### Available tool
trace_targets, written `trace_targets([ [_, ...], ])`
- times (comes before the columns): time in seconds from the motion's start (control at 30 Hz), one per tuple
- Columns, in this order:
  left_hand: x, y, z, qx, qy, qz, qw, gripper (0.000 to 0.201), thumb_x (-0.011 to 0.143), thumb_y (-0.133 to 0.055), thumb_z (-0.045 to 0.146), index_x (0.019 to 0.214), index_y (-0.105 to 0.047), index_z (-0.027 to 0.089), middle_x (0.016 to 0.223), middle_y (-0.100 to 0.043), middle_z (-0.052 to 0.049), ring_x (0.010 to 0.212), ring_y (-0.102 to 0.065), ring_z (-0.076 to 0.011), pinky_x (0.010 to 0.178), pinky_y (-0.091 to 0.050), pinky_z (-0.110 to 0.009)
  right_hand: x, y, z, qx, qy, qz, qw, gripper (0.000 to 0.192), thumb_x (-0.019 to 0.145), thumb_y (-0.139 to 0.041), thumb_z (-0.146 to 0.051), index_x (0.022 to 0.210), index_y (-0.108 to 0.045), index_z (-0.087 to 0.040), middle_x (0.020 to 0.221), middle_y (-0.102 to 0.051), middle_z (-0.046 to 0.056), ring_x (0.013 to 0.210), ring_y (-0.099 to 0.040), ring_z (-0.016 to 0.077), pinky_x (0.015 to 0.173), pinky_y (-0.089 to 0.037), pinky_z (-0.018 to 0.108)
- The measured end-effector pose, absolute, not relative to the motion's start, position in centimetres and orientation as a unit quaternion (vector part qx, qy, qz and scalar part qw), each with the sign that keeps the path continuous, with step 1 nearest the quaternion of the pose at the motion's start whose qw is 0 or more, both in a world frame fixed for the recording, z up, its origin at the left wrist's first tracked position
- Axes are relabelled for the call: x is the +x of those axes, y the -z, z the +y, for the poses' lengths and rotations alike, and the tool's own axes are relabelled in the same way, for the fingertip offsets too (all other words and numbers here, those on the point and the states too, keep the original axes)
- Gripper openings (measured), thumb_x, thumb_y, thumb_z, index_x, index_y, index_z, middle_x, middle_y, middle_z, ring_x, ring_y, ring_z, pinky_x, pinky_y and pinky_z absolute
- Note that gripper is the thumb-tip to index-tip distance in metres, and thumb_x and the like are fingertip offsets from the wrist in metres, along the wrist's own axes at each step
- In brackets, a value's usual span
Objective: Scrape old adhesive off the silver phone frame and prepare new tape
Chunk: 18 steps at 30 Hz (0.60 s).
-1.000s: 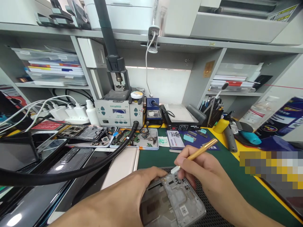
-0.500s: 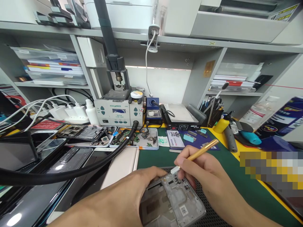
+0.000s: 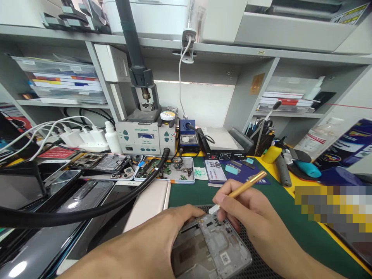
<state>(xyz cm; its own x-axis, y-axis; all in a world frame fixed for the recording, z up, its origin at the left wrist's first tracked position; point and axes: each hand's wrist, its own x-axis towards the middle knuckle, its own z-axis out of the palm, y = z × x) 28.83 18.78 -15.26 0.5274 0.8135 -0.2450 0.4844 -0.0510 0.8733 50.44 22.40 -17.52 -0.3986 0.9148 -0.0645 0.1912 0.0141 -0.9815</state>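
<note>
My right hand is pinching a slim gold tool; my left hand is clasping the grey metal phone frame, its near end cut off.

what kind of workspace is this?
Likely a phone repair bench: a hot-air rework station, a tray of small circuit parts, and an opened phone frame steadied by the left hand while the right hand works it with a gold tool.

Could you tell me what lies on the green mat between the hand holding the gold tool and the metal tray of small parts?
In the head view, only bare green mat lies between the right hand and the parts tray.
</note>
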Motion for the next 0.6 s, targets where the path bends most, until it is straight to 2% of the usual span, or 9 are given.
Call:
trace_targets([
  [0.13, 28.62, 15.50, 18.70, 0.706, -0.158, 0.460, 0.515, 0.073, 0.064, -0.080, 0.027, 0.134, -0.059, 0.027, 0.121, -0.074, 0.001, 0.106, -0.072, -0.0244, 0.089, -0.059, -0.027, 50.40, 17.46, 22.60, -0.446, -0.548, -0.626, 0.331, 0.035, 0.098, -0.057, -0.045, 0.074, -0.055, -0.021, 0.061, -0.050, -0.004, 0.050, -0.039, 0.0108, 0.049, -0.033, 0.025],
  [0.33, 28.67, 15.56, 18.66, 0.714, -0.134, 0.462, 0.508, 0.077, 0.064, -0.079, 0.027, 0.137, -0.056, 0.023, 0.128, -0.071, -0.003, 0.112, -0.070, -0.0271, 0.098, -0.057, -0.033, 50.13, 17.32, 22.58, -0.447, -0.558, -0.617, 0.328, 0.035, 0.097, -0.059, -0.046, 0.073, -0.054, -0.021, 0.059, -0.050, -0.005, 0.048, -0.041, 0.0105, 0.048, -0.035, 0.025],
  [0.6, 28.48, 15.43, 18.49, 0.715, -0.140, 0.474, 0.495, 0.076, 0.063, -0.081, 0.032, 0.136, -0.058, 0.027, 0.127, -0.071, -0.001, 0.110, -0.070, -0.0278, 0.095, -0.058, -0.032, 50.21, 17.58, 22.54, -0.450, -0.562, -0.614, 0.323, 0.036, 0.098, -0.058, -0.047, 0.074, -0.054, -0.021, 0.056, -0.048, -0.006, 0.049, -0.041, 0.0105, 0.050, -0.035, 0.025],
])
